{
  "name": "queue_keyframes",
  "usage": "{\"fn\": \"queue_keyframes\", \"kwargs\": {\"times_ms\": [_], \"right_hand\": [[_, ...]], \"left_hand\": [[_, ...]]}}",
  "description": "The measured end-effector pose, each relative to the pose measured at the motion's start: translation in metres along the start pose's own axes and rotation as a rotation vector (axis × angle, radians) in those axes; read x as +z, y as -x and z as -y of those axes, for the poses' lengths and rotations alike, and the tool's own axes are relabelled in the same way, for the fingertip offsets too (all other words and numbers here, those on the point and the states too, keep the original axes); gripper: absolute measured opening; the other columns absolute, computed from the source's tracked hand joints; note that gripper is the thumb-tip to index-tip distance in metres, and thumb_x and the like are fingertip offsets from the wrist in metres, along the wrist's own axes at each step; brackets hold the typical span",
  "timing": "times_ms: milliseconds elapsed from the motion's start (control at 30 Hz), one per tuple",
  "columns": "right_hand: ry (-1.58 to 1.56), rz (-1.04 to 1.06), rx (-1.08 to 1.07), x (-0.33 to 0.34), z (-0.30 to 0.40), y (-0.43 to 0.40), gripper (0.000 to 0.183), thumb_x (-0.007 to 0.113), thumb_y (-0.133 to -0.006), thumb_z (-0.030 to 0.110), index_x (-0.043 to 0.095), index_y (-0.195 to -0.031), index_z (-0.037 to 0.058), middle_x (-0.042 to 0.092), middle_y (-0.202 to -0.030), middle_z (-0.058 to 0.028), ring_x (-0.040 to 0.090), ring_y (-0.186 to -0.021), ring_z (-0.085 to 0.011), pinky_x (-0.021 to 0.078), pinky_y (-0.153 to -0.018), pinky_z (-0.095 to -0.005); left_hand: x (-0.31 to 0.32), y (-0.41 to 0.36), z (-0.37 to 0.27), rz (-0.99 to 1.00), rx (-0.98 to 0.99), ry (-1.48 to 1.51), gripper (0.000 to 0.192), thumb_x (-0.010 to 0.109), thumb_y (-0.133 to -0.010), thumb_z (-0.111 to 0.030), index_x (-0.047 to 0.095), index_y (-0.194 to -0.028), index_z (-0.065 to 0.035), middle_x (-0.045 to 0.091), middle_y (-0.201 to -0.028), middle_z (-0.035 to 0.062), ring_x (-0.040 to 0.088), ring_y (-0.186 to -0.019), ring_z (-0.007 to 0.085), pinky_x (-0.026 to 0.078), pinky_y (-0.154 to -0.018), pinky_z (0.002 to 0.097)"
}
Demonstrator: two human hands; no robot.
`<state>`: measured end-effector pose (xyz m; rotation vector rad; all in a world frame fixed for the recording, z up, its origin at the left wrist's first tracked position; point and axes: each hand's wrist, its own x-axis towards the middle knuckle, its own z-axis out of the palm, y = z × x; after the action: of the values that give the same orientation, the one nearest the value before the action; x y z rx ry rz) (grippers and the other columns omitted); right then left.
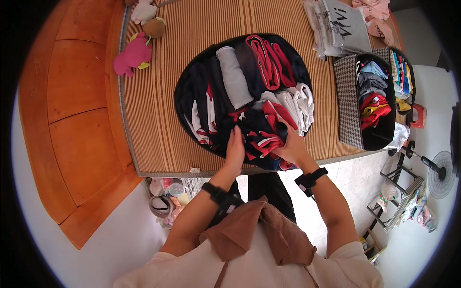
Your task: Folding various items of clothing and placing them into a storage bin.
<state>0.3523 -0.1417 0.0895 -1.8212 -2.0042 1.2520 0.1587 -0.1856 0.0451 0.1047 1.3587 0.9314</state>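
A dark bin (179,109) packed with folded clothes lies before me on a striped bamboo mat. Both my hands are at its near side, about a navy garment with red and white trim (264,138). My left hand (236,151) presses along the garment's left side with straight fingers. On the other side my right hand (293,145) grips the garment's right end, its fingertips partly hidden in the folds. Behind them lie a rolled grey garment (234,77), red-edged folded clothes (264,64) and a row of white folded clothes (297,104).
At right stand two houndstooth fabric bins (347,104) of clothes. Plastic-bagged garments (345,28) lie at the back right, plush toys (133,54) at the left. A wooden headboard (79,118) borders the mat's left. Below right is a fan (441,174).
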Motion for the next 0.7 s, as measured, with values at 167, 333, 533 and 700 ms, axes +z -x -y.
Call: {"fn": "queue_keyframes", "kwargs": {"times_ms": [167, 333, 533, 700], "right_hand": [[0.185, 0.064, -0.020, 0.006, 0.022, 0.005, 0.104, 0.079, -0.057, 0.036, 0.027, -0.145, 0.0124, 0.056, -0.108, -0.0232, 0.062, -0.090, -0.0412, 0.0523, -0.075, -0.0465], [0.302, 0.076, 0.000, 0.030, 0.052, -0.006, 0.112, 0.079, -0.059, 0.044, 0.022, -0.144, -0.0014, 0.054, -0.099, -0.0217, 0.064, -0.076, -0.0348, 0.0530, -0.061, -0.0410], [0.279, 0.036, -0.006, 0.065, 0.039, -0.015, 0.110, 0.081, -0.057, 0.043, 0.026, -0.140, -0.0022, 0.052, -0.101, -0.0206, 0.061, -0.078, -0.0355, 0.0523, -0.063, -0.0415], [0.242, -0.091, -0.022, 0.097, 0.030, -0.026, 0.109, 0.084, -0.054, 0.037, 0.025, -0.138, -0.0010, 0.050, -0.107, -0.0197, 0.059, -0.087, -0.0373, 0.0519, -0.067, -0.0429]], "left_hand": [[-0.004, -0.032, 0.006, 0.075, -0.368, 0.340, 0.058, 0.056, -0.086, -0.052, 0.052, -0.127, -0.0097, 0.059, -0.121, 0.0085, 0.060, -0.107, 0.0256, 0.045, -0.097, 0.0429], [-0.016, -0.062, -0.004, 0.472, -0.272, 0.456, 0.044, 0.041, -0.096, -0.040, 0.054, -0.126, -0.0105, 0.062, -0.120, 0.0087, 0.060, -0.109, 0.0261, 0.045, -0.100, 0.0420], [-0.027, -0.091, -0.009, 0.273, -0.384, 0.257, 0.037, 0.038, -0.097, -0.036, 0.059, -0.115, -0.0112, 0.066, -0.109, 0.0078, 0.063, -0.098, 0.0249, 0.050, -0.090, 0.0402], [-0.044, -0.116, -0.001, 0.194, -0.524, 0.217, 0.036, 0.040, -0.096, -0.038, 0.059, -0.113, -0.0121, 0.066, -0.107, 0.0074, 0.063, -0.096, 0.0251, 0.050, -0.088, 0.0396]]}}
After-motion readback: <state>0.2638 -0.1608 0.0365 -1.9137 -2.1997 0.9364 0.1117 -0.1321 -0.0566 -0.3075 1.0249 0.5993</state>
